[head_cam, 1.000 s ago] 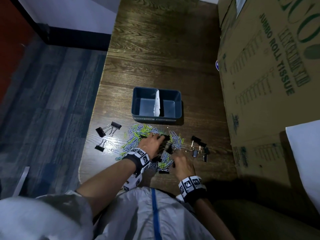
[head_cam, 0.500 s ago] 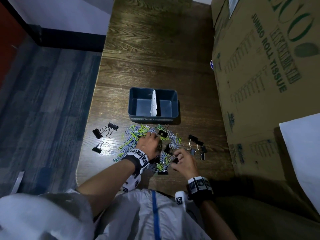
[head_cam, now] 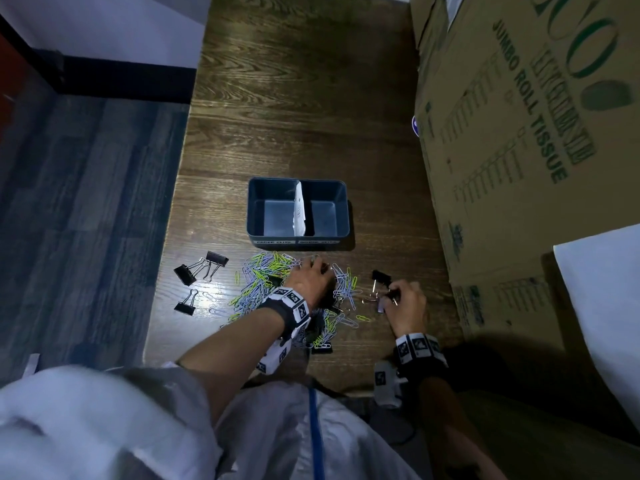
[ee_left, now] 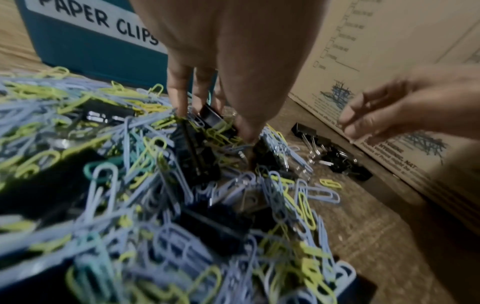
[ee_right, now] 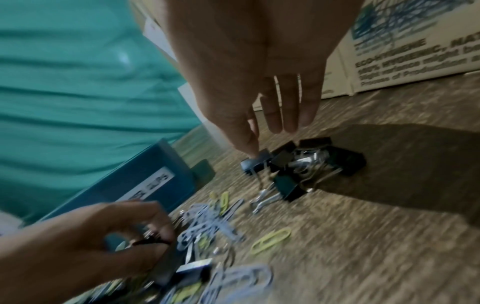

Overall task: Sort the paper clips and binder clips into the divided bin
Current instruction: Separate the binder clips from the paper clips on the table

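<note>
A dark blue divided bin with a white paper divider stands on the wooden table; both compartments look bare. In front of it lies a heap of blue and yellow-green paper clips mixed with black binder clips. My left hand reaches into the heap, thumb and fingers curled round a black binder clip. To the right, my right hand pinches a black binder clip at the edge of a small cluster of binder clips.
Three black binder clips lie apart left of the heap, near the table's left edge. A big cardboard box walls the right side, close to the right hand. The bin's left front label reads PAPER CLIPS.
My right hand has moved right, out of the heap to the cluster of binder clips. My left hand has shifted slightly forward toward the bin.
</note>
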{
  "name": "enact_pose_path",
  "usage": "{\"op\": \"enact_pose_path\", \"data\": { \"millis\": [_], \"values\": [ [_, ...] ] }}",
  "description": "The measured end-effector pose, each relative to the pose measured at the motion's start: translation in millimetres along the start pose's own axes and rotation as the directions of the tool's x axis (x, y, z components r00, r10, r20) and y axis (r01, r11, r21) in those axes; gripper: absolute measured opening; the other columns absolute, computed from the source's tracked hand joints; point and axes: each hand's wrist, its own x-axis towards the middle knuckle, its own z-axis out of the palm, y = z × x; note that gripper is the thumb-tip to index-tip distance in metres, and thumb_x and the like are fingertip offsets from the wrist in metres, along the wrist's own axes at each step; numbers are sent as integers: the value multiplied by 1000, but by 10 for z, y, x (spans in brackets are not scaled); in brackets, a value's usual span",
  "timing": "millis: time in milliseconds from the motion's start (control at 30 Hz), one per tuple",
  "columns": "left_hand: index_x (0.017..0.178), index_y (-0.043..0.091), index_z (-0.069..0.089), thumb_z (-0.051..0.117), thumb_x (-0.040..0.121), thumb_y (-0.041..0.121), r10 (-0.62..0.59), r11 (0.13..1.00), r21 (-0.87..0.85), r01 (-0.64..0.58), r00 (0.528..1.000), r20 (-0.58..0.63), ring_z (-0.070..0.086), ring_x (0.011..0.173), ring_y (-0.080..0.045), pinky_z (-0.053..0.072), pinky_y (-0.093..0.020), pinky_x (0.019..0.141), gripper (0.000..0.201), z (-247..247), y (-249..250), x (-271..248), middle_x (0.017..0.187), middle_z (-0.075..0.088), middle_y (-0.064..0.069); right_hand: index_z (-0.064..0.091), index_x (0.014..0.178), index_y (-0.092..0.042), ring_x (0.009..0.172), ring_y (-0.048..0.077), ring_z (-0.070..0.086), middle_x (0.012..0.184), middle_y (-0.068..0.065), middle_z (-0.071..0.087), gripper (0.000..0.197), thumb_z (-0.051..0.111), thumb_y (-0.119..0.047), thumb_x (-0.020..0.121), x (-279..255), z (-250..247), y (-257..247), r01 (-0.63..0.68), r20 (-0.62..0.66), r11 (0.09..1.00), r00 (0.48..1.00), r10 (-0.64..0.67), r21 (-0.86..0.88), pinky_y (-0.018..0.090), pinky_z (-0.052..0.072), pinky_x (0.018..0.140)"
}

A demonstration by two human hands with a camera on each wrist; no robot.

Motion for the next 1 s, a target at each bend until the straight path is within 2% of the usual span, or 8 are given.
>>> {"op": "enact_pose_path", "data": {
  "millis": [167,267,367,567,633,733,800,1000],
  "values": [
    [139,25,39,76,77,19,5,1000,-15,-5,1000,15,32,132,-42,50,-50,94,73,29,-7,-7,149,24,-14,69,94,-23,87,24,64,105,0,65,17,73,-15,80,-290,284,-229,223,150,974,965,-217,-30,38,55,74],
    [130,24,49,68,85,24,79,982,-158,-102,986,-147,50,118,-37,55,-43,84,48,71,-119,-72,134,42,-14,69,103,-25,90,20,65,111,-5,64,18,67,-21,85,-427,431,-383,372,302,927,890,-340,-53,40,53,81],
    [130,21,47,61,88,26,76,933,-319,-165,959,-273,60,97,-31,54,-37,75,44,73,-230,-212,116,54,-13,65,116,-22,100,24,63,116,0,60,34,68,-21,83,-496,535,-513,431,292,900,871,-394,-72,40,55,80],
    [143,17,32,59,91,27,-35,788,-588,-182,940,-339,53,120,-27,44,-37,97,60,-47,-359,-555,142,46,-13,58,128,-18,111,29,56,124,8,51,51,73,-13,80,-513,649,-680,440,274,880,881,-385,-177,45,54,89],
    [145,22,30,62,91,29,-64,768,-615,-182,932,-356,55,113,-20,44,-35,96,64,-62,-442,-694,140,48,-8,63,122,-18,106,30,59,118,8,51,45,75,-11,79,-492,670,-690,421,269,888,891,-366,-183,46,55,85],
    [145,31,29,61,91,32,-162,751,-649,-124,918,-363,57,85,-6,54,-35,85,63,-35,-664,-875,125,57,1,64,115,-17,100,29,62,113,8,52,39,77,-11,79,-459,638,-700,427,271,892,885,-378,-149,45,57,82],
    [143,32,32,61,91,34,-278,759,-649,-40,882,-379,59,80,-6,53,-31,78,60,-10,-883,-980,124,57,3,63,119,-17,101,27,62,115,7,57,40,77,-14,81,-438,606,-698,437,260,892,880,-397,-113,44,58,84],
    [134,17,44,71,83,19,-513,760,-606,235,789,-337,58,108,-29,47,-40,90,57,89,-1599,-1129,123,58,-10,69,104,-14,90,26,65,105,7,61,28,78,-11,77,-423,594,-665,448,221,891,878,-425,-67,41,59,75]
  ]
}}
